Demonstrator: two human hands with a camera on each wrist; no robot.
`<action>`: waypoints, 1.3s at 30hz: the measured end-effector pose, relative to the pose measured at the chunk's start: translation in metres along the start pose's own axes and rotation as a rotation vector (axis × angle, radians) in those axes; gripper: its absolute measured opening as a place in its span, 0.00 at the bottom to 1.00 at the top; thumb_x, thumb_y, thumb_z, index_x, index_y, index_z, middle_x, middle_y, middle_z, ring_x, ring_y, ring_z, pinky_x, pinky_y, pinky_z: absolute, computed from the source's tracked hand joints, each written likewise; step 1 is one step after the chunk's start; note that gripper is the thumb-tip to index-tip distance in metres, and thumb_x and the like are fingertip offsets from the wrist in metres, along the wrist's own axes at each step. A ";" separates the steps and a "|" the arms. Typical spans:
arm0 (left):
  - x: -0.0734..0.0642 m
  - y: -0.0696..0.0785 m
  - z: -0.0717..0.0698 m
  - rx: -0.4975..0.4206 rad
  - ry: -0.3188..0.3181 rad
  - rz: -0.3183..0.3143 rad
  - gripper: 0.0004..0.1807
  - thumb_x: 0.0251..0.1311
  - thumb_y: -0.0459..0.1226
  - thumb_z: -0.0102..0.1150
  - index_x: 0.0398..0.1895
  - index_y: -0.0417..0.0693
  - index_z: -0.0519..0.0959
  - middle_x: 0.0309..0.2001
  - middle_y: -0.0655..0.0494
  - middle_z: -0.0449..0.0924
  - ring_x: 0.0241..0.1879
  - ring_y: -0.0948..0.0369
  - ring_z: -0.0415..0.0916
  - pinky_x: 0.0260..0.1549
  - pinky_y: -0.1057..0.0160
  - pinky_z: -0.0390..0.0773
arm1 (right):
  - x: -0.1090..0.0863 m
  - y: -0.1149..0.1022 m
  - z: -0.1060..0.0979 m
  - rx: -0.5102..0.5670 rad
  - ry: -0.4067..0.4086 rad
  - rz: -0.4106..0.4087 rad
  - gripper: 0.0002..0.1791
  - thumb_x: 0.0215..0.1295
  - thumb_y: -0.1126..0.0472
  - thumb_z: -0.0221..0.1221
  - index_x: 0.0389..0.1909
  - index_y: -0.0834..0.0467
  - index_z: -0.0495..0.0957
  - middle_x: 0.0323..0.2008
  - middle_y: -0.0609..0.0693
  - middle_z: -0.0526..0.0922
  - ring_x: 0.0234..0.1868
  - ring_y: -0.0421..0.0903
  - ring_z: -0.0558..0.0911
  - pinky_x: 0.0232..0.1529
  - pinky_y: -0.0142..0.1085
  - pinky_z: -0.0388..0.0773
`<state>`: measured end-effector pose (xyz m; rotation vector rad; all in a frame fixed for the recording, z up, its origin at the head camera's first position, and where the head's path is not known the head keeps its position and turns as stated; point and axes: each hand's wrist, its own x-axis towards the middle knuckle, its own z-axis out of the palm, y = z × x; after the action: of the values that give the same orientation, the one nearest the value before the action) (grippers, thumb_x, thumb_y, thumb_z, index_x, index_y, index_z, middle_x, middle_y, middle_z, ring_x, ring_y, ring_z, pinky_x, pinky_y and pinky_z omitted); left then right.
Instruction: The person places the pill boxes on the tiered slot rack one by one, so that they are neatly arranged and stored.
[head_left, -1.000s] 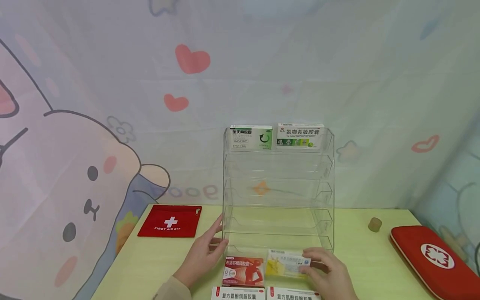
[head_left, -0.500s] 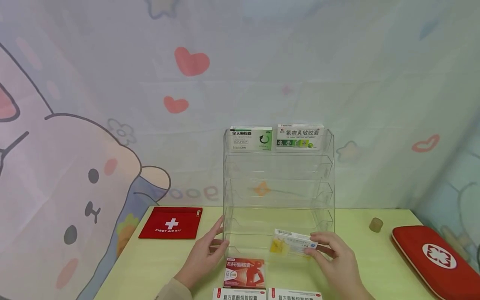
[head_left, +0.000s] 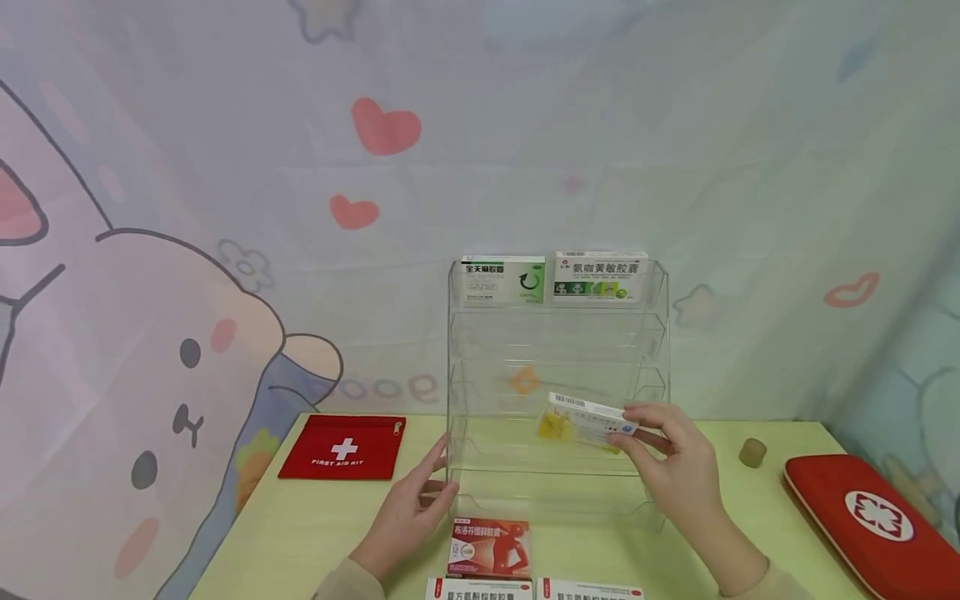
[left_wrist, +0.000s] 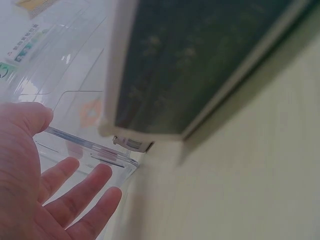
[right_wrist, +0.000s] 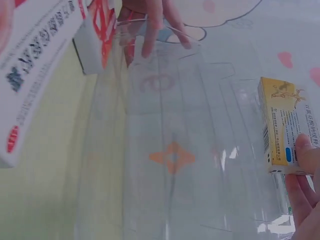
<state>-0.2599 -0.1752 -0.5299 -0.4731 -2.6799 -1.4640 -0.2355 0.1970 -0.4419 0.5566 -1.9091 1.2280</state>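
Note:
My right hand (head_left: 678, 462) pinches a yellow-and-white medicine box (head_left: 587, 423) by its right end, thumb in front. The box is tilted and held in front of the middle tiers of a clear acrylic tiered rack (head_left: 558, 487). In the right wrist view the same box (right_wrist: 287, 127) shows its yellow side beside the thumb. My left hand (head_left: 408, 512) rests at the rack's lower left side. Its fingers (left_wrist: 82, 197) are extended and spread in the left wrist view. Two boxes, a green-and-white one (head_left: 502, 280) and a white one (head_left: 600, 277), stand in the top tier.
A red medicine box (head_left: 489, 547) stands before the rack. Two white boxes (head_left: 480, 590) are partly cut off at the front edge. A red first aid pouch (head_left: 342, 447) lies left; a red case (head_left: 873, 521) and a small brown object (head_left: 752, 452) lie right.
My right hand has lifted the yellow-and-white medicine box from beside the red box, raising and tilting it before the rack. The left hand stays at the rack's side.

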 end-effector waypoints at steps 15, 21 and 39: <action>-0.002 -0.002 -0.001 -0.005 0.015 0.004 0.43 0.78 0.46 0.65 0.90 0.69 0.57 0.75 0.38 0.78 0.57 0.51 0.91 0.58 0.51 0.92 | 0.090 -0.011 0.037 -0.030 -0.006 0.003 0.19 0.56 0.76 0.78 0.48 0.68 0.85 0.50 0.61 0.87 0.51 0.46 0.91 0.52 0.22 0.87; -0.002 -0.001 -0.001 -0.004 0.015 0.005 0.42 0.78 0.46 0.65 0.89 0.72 0.57 0.75 0.38 0.78 0.57 0.52 0.91 0.57 0.53 0.92 | 0.114 -0.013 0.054 -0.067 -0.017 0.028 0.18 0.59 0.72 0.79 0.49 0.66 0.85 0.51 0.60 0.86 0.52 0.59 0.92 0.53 0.30 0.89; 0.000 -0.001 0.002 -0.014 0.011 0.017 0.43 0.78 0.47 0.65 0.90 0.69 0.57 0.75 0.39 0.79 0.57 0.51 0.91 0.57 0.51 0.92 | 0.135 -0.005 0.089 -0.107 -0.107 0.153 0.18 0.64 0.70 0.75 0.53 0.65 0.85 0.57 0.60 0.82 0.58 0.57 0.89 0.58 0.42 0.92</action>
<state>-0.2600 -0.1743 -0.5322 -0.4864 -2.6525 -1.4772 -0.3462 0.1211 -0.3510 0.4343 -2.1271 1.2034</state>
